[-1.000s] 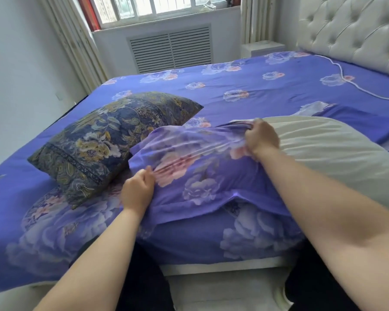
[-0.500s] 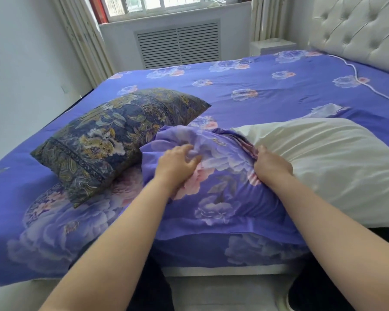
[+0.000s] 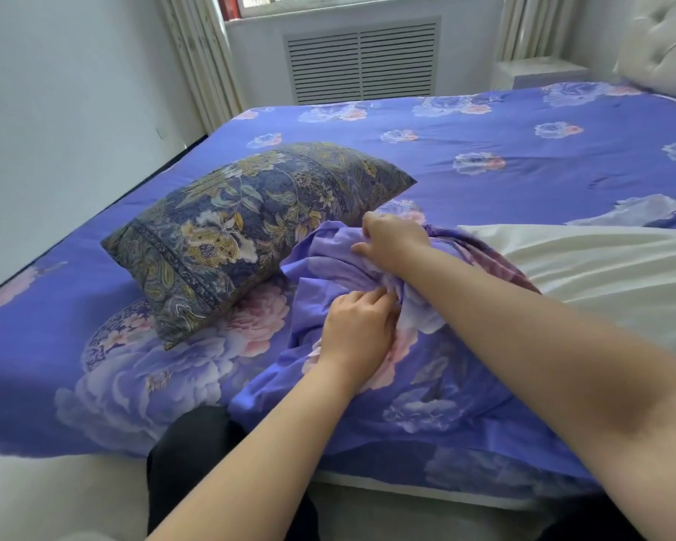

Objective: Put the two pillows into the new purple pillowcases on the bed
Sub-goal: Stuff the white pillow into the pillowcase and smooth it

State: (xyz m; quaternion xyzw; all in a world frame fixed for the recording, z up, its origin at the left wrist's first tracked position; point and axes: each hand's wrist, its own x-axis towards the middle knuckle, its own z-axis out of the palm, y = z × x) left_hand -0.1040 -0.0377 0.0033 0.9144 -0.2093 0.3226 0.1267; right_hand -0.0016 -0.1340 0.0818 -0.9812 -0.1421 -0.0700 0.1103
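A bare cream pillow (image 3: pixel 601 267) lies at the right of the bed, its left end inside the bunched mouth of a purple floral pillowcase (image 3: pixel 438 384). My right hand (image 3: pixel 391 240) grips the gathered cloth at the top of the bunch. Nearer to me, my left hand (image 3: pixel 360 329) pinches a fold of the same pillowcase. A second pillow (image 3: pixel 250 236) in a dark blue and yellow floral cover lies to the left, tilted on the bed. Another folded purple cloth (image 3: pixel 640 208) shows behind the cream pillow.
The bed (image 3: pixel 484 123) carries a purple floral sheet and fills most of the view. A tufted white headboard (image 3: pixel 664 44) stands at the far right. A radiator grille (image 3: pixel 361 62), curtains and a small white cabinet (image 3: pixel 539 72) line the far wall. My dark-clothed legs touch the bed's edge.
My right hand has crossed leftward over the bunched pillowcase to its top. My left hand has dropped lower and nearer to me on the cloth. The camera has swung left.
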